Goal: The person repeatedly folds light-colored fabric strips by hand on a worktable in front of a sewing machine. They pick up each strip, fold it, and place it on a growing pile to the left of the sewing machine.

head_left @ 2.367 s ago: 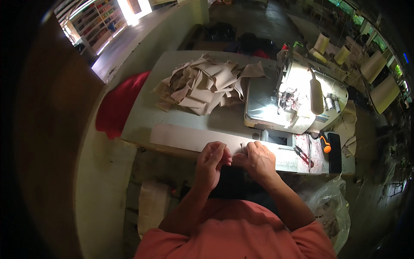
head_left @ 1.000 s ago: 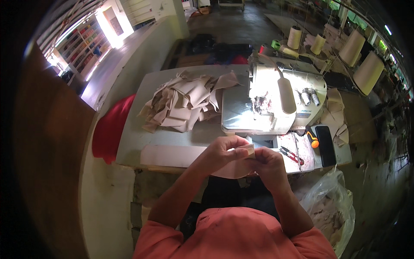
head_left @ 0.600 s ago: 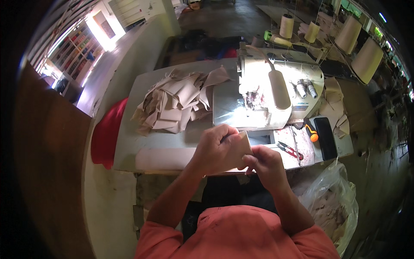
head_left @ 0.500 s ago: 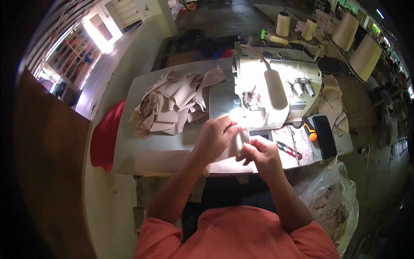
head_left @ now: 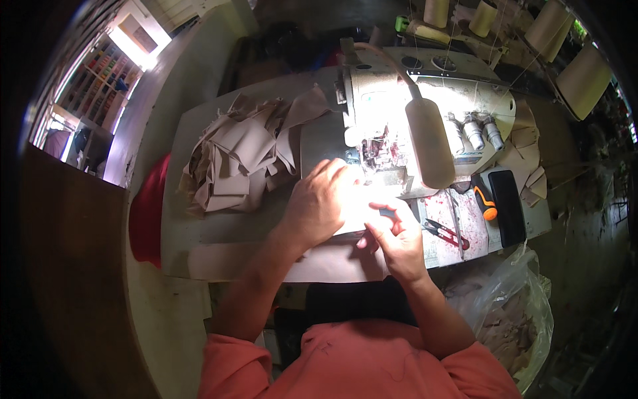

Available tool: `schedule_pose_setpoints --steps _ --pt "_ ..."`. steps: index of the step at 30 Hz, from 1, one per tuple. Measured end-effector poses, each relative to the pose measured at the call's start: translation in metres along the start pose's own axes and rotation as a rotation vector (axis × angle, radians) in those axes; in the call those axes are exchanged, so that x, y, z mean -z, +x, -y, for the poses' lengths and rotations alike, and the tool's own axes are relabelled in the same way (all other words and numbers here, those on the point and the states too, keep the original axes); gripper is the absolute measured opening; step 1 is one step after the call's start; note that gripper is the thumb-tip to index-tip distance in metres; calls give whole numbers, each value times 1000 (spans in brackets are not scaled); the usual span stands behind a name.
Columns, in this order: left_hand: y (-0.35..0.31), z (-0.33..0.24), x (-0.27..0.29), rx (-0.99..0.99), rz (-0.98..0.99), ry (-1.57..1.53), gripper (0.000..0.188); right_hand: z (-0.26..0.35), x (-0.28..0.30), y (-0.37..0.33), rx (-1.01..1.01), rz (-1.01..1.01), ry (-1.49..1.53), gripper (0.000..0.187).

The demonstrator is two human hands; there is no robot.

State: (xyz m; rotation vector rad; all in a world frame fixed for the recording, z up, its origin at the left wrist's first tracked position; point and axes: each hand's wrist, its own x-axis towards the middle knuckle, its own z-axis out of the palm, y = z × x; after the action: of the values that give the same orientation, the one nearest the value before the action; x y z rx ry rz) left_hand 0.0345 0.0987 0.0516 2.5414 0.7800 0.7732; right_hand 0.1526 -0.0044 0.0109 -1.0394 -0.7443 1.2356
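Under the bright lamp, a beige fabric piece lies in front of the overlock sewing machine, washed out by glare. My left hand rests over its left side, fingers closed on it close to the presser foot area; the fingertips are lost in the light. On the right side, my right hand pinches the fabric edge between thumb and fingers. Another strip of beige fabric lies along the table's front edge, below my left wrist.
A heap of beige fabric pieces covers the table's left. At right lie thread snips, tweezers, an orange-handled tool and a black phone. A clear plastic bag of scraps hangs at lower right. Thread cones stand behind.
Both hands have brought the fabric piece from a raised, upright hold down flat toward the machine. My left hand now lies over it. The whole view has shifted slightly.
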Motion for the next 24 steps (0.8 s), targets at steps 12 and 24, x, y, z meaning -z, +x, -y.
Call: schedule_pose_setpoints --steps 12,24 --pt "-8 6 -9 -64 -102 145 18 6 -1 14 -61 -12 0 20" --pt "62 89 7 -416 -298 487 22 7 29 -31 44 -82 -65 17"
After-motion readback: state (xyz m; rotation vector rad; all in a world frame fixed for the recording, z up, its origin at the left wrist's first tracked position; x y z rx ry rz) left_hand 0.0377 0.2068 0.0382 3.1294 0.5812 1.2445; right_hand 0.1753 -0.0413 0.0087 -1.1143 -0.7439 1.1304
